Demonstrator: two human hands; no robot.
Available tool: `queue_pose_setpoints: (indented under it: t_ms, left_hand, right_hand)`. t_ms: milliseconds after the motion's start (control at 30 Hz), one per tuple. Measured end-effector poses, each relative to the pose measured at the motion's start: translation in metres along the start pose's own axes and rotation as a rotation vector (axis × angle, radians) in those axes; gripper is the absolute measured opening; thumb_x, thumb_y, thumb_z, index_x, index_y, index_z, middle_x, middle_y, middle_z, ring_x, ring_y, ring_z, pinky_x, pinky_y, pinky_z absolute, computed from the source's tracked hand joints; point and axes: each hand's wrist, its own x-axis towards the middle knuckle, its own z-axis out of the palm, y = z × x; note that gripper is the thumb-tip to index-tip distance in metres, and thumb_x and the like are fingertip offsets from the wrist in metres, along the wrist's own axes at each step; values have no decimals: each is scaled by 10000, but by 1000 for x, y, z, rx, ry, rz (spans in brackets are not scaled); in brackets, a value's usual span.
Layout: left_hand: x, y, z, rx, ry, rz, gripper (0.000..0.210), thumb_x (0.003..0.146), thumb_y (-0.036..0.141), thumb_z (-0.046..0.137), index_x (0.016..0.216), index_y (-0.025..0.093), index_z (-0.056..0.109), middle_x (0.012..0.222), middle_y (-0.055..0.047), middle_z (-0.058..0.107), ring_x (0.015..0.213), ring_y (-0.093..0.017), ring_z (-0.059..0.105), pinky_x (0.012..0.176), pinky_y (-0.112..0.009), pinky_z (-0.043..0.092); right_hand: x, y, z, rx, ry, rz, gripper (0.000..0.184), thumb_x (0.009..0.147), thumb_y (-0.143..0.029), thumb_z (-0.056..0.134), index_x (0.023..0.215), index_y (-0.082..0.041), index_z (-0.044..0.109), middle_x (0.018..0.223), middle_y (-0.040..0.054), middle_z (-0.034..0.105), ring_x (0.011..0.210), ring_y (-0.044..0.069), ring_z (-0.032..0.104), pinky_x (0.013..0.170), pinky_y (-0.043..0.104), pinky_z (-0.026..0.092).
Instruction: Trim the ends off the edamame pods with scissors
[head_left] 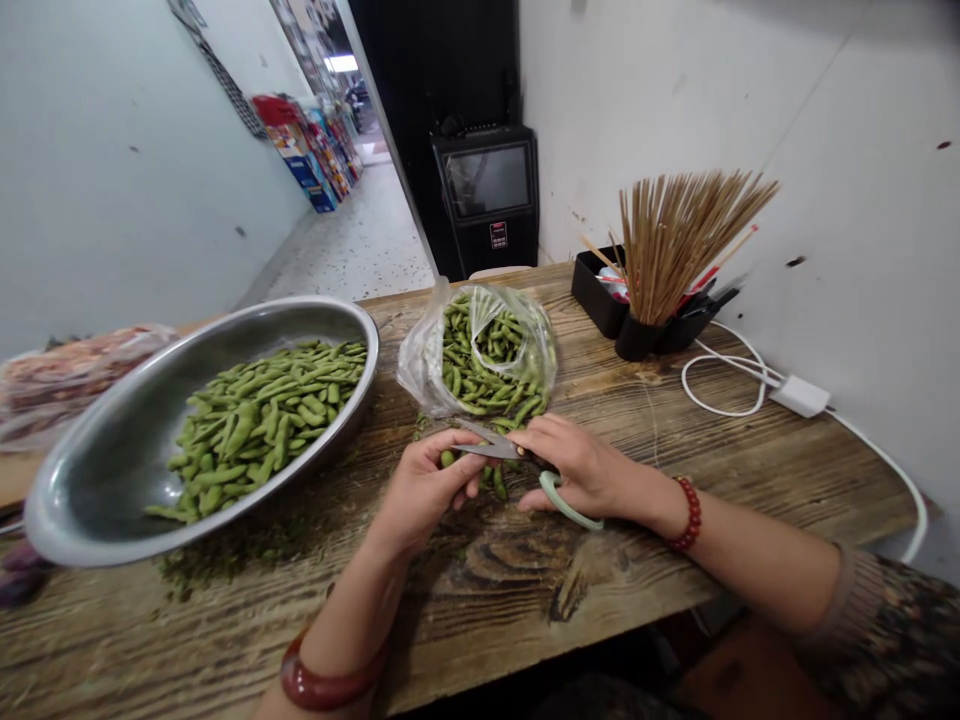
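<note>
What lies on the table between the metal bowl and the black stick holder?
A clear plastic bag of green pods, as the head view shows.

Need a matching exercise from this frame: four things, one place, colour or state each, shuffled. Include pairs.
Things:
1. scissors
2. metal bowl
3. plastic bag
4. wooden sticks

Descriptions:
A. see-through, with green pods showing inside
B. bunched in a black holder
C. in the right hand, blades apart
D. silver and shiny

Pairs: 1-C, 2-D, 3-A, 4-B
</note>
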Motion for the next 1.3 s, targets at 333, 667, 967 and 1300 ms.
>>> queue_pose_setpoints:
  t_ms: [333, 667, 967, 1300]
  left_hand:
    - [1, -3, 0, 55, -42, 38, 169, 743, 313, 701, 819, 162, 698, 494, 26, 543, 398, -59, 380, 380, -170, 264]
    - [-1, 0, 3, 21, -33, 22, 187, 725, 320, 716, 802, 150, 705, 471, 25, 535, 398, -57, 376, 383, -172, 242]
    - [-2, 6, 5, 64, -46, 62, 141, 719, 285, 717, 741, 147, 723, 609, -25, 625, 431, -62, 417, 386, -182, 256]
    - [2, 7, -7, 220, -1, 261, 87, 694, 233, 723, 731, 156, 705, 786, -39, 651, 756, -159, 560, 692, -245, 439]
  right_hand:
    - [0, -3, 0, 3, 6, -6, 641, 762, -481, 689, 1249, -121, 479, 960, 111, 555, 865, 225, 490, 775, 366, 458]
    - [0, -3, 0, -25, 0, -2, 642, 759, -488, 690, 1239, -111, 492, 965, 114, 561, 870, 228, 499, 772, 364, 460]
    - [-1, 0, 2, -50, 7, -23, 550, 799, -435, 668, 1213, -113, 504, 943, 113, 578, 853, 227, 509, 744, 355, 464]
    - [0, 6, -2, -26, 39, 41, 451, 820, -365, 665, 1183, -137, 525, 946, 104, 600, 869, 223, 548, 775, 351, 474]
